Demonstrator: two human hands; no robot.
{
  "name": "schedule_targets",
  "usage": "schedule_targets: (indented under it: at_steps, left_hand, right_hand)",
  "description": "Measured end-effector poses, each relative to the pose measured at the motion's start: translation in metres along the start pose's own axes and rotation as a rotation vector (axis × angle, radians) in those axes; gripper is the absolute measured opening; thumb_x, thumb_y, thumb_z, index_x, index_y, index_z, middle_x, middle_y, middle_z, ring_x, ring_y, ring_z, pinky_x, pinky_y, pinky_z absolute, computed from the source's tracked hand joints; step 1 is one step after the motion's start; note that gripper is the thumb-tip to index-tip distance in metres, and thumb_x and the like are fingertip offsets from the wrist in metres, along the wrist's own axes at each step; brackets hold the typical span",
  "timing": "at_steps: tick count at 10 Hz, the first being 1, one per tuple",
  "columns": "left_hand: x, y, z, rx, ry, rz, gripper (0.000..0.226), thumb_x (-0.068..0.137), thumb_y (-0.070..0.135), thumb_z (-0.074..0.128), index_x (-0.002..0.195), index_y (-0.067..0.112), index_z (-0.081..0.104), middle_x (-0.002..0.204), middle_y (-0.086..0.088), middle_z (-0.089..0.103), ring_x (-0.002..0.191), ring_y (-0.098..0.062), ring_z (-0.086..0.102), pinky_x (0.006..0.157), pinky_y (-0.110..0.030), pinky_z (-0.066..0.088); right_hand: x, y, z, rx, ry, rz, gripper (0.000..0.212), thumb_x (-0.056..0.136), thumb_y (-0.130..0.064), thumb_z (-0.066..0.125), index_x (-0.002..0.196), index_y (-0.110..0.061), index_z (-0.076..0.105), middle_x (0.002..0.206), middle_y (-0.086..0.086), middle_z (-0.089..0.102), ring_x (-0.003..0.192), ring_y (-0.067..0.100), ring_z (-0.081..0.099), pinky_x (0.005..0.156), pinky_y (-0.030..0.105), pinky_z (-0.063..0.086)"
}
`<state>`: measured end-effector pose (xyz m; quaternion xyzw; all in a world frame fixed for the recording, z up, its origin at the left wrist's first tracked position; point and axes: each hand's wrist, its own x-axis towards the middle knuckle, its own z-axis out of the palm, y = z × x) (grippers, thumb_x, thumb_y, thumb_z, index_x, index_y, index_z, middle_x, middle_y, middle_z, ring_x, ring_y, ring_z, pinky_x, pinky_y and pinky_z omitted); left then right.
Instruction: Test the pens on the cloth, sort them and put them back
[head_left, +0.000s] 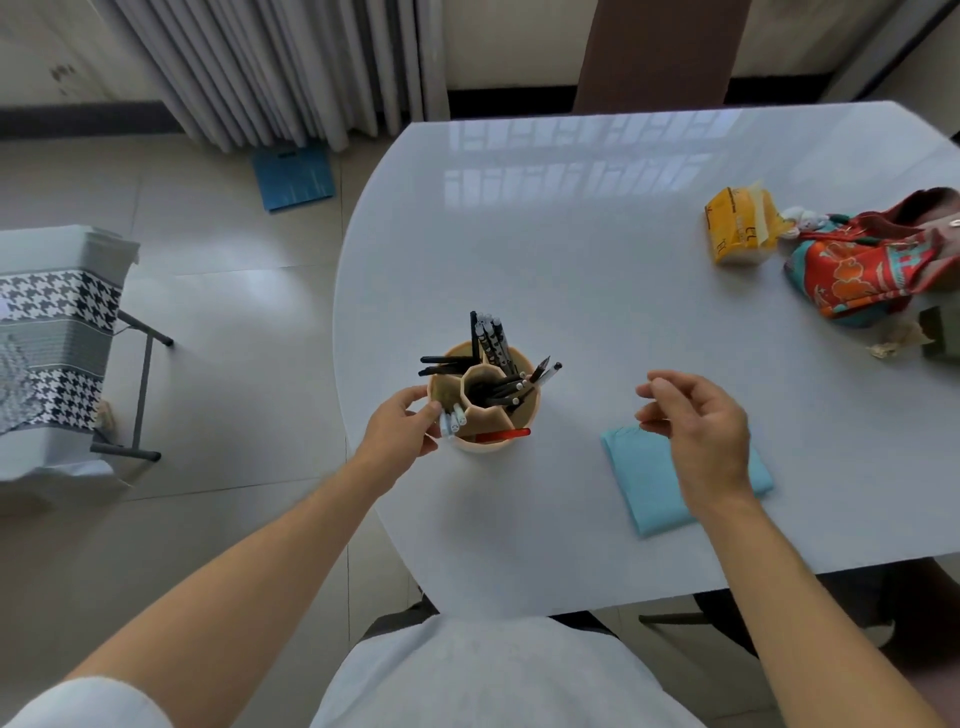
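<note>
On the white bench (597, 312), the folded blue cloth (654, 493) lies nearest, partly under the right hand (696, 426), which hovers above it with loosely curled fingers, grasping nothing. The left hand (402, 428) grips the side of the tan pen holder (524, 415), thumb at its rim. Black and white pens (491, 338) stand in its compartments. Farther right sit a yellow packet (737, 228) and a patterned bag (872, 265).

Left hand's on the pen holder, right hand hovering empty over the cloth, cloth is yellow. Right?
One error: the cloth is light blue, not yellow, as the head view shows. The rest holds: the left hand grips the pen holder, and the right hand hovers empty over the cloth.
</note>
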<state>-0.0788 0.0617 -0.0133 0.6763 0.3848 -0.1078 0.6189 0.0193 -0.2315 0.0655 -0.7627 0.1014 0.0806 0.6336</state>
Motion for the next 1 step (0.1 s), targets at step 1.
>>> schedule_targets:
  at_steps: [1]
  left_hand:
    - [-0.0086, -0.0057, -0.0044, 0.0, -0.042, -0.047, 0.026, 0.103, 0.036, 0.053, 0.128, 0.033, 0.052, 0.094, -0.01, 0.073, 0.073, -0.021, 0.067, 0.071, -0.033, 0.058]
  right_hand:
    - [-0.0145, -0.063, -0.0439, 0.071, -0.023, -0.224, 0.011, 0.094, -0.024, 0.068, 0.099, -0.019, 0.076, 0.087, 0.009, 0.076, 0.071, 0.02, 0.068, 0.071, 0.029, 0.06]
